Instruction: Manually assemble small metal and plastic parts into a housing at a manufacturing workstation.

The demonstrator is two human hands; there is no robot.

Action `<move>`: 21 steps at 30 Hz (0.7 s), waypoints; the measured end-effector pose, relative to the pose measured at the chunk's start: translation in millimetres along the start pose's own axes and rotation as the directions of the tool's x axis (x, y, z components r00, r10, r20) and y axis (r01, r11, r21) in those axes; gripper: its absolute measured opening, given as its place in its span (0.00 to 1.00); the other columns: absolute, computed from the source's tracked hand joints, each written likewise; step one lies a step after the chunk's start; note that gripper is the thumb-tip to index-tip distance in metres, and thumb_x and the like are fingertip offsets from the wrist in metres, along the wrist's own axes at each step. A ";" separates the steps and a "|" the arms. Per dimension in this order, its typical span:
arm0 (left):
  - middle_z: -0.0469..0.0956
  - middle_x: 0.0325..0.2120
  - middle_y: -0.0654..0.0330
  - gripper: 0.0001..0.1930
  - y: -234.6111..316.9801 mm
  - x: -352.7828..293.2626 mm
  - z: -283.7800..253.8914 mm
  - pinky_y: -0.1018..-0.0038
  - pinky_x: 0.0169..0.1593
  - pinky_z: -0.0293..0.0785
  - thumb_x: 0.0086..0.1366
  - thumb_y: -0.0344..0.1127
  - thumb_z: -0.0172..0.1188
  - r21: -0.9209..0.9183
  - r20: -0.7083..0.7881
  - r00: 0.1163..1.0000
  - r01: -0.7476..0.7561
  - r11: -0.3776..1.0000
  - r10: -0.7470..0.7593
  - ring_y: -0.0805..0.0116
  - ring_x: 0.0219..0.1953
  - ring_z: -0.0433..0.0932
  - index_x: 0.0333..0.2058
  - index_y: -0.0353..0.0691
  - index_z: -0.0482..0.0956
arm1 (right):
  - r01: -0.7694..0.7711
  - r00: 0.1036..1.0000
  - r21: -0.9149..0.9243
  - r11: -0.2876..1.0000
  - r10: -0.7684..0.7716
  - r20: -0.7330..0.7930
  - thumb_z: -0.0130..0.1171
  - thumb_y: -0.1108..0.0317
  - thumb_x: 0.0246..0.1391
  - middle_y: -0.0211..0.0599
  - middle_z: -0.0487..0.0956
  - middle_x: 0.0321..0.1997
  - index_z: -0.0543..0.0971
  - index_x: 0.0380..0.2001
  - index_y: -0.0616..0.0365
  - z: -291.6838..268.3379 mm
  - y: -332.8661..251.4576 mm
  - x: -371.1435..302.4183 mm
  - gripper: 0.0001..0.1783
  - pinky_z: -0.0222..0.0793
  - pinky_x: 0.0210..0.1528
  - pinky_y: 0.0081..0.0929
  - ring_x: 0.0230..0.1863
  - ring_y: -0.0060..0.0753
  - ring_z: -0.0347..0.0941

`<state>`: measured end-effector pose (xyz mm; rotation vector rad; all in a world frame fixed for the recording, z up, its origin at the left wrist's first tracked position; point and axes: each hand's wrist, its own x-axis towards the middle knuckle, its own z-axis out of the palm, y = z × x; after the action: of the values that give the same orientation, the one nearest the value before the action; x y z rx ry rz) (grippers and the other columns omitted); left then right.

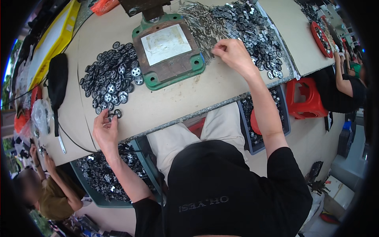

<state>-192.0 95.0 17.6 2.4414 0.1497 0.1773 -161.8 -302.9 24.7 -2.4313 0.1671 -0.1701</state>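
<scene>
My left hand point(106, 129) is at the near edge of a heap of small black toy wheels point(110, 75) with silver spoked hubs. Its thumb and fingers close round one small wheel point(111, 116), partly hidden by the fingertips; another wheel point(118, 113) lies right beside it. Over on the right, my right hand point(236, 57) pinches thumb and forefinger together at the near edge of a pile of thin metal pins point(199, 23). What lies between those fingertips is too small to make out. Between the hands stands a green press base point(173, 77) with a pale plate point(166, 43) on top.
Small dark parts point(248, 23) are heaped behind my right hand. Below the table edge stand a green crate point(104, 203) and a grey crate point(287, 130) of parts. A red stool point(304, 98) is at right. Other people work on both sides.
</scene>
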 end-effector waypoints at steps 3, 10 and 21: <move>0.76 0.36 0.58 0.17 -5.9 -3.8 5.1 0.80 0.36 0.71 0.53 0.26 0.60 -0.201 -0.012 1.000 0.024 0.979 -0.027 0.75 0.34 0.73 0.44 0.33 0.75 | -0.068 0.998 -0.199 0.978 0.063 -0.029 0.61 0.66 0.42 0.37 0.77 0.21 0.78 0.23 0.62 8.3 -5.7 3.2 0.10 0.68 0.30 0.30 0.24 0.34 0.74; 0.74 0.42 0.53 0.16 13.4 -18.1 13.4 0.79 0.42 0.72 0.61 0.29 0.53 -0.881 0.384 0.923 0.369 0.296 -0.009 0.70 0.41 0.74 0.48 0.31 0.70 | -0.081 0.994 -0.162 0.983 0.093 0.063 0.57 0.68 0.44 0.46 0.79 0.27 0.79 0.24 0.60 -7.0 3.0 3.4 0.07 0.68 0.38 0.38 0.34 0.46 0.75; 0.73 0.44 0.49 0.15 82.3 -24.6 92.1 0.73 0.47 0.75 0.63 0.27 0.49 -0.751 0.640 0.718 0.660 0.026 0.275 0.58 0.43 0.75 0.49 0.32 0.69 | -0.051 0.973 -0.411 0.910 0.137 0.184 0.58 0.67 0.43 0.40 0.78 0.22 0.79 0.24 0.58 -7.2 -2.3 4.5 0.06 0.69 0.35 0.35 0.30 0.42 0.76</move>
<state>-195.8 -29.4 -2.0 0.7783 0.0355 -0.6071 -158.3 -306.4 32.0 -2.8246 0.2448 0.1849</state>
